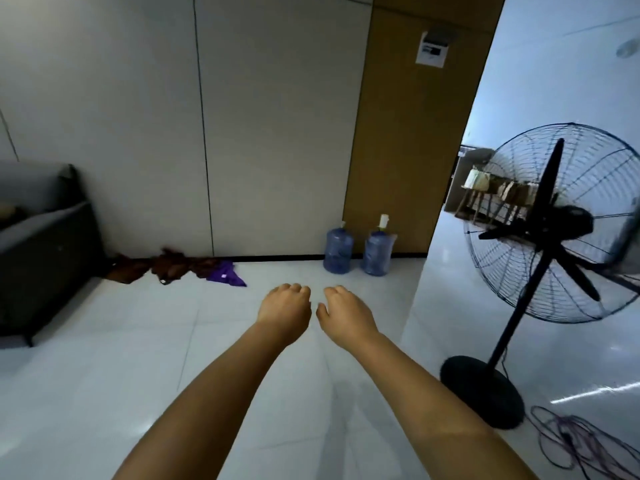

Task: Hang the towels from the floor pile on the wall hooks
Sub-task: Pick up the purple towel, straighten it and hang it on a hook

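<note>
A pile of towels lies on the white tile floor against the base of the wall: several brown towels (166, 266) and one purple towel (227, 275) at the pile's right end. My left hand (285, 306) and my right hand (341, 308) are stretched out side by side in front of me, well short of the pile and to its right. Both hold nothing, with fingers loosely curled downward. No wall hooks show on the grey wall panels in view.
A dark grey sofa (41, 251) stands at the left, beside the pile. Two blue water jugs (356, 252) sit by the brown wall panel. A large black pedestal fan (550, 244) stands at the right, with loose cables (581, 441) on the floor by its base.
</note>
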